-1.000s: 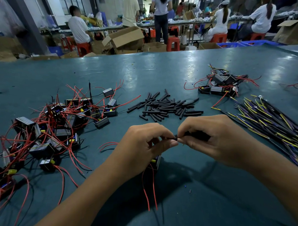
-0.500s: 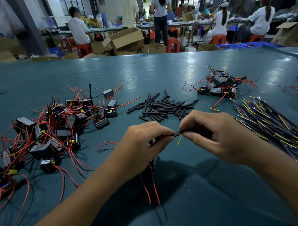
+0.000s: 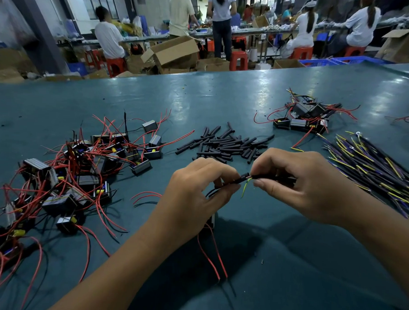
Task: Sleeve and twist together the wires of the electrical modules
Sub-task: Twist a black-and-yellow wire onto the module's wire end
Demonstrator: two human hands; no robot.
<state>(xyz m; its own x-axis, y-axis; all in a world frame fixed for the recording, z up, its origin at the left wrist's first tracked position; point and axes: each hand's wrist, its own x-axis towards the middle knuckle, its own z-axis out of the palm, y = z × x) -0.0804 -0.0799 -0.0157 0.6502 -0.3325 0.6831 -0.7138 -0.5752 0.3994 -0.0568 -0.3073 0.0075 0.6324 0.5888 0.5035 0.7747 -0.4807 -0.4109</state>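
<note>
Spanning the teal counter [image 3: 224,97], piles are seen: red-wired modules [image 3: 82,169] at left, loose black sleeves [image 3: 227,146] in the middle, yellow-striped wire bundle [image 3: 379,172] at right. Above the near edge, one sleeve [image 3: 241,178] is pinched by the left hand [image 3: 197,191], a black lead [image 3: 274,178] by the right hand [image 3: 306,186]. Everything is judged light and limp; wire is best gripped just beside the tip.

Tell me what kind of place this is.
Most likely a small electronics assembly workshop. The teal bench holds heaps of modules with red wires and cut black sleeves; behind, workers on red stools sit at long tables among open cartons.
</note>
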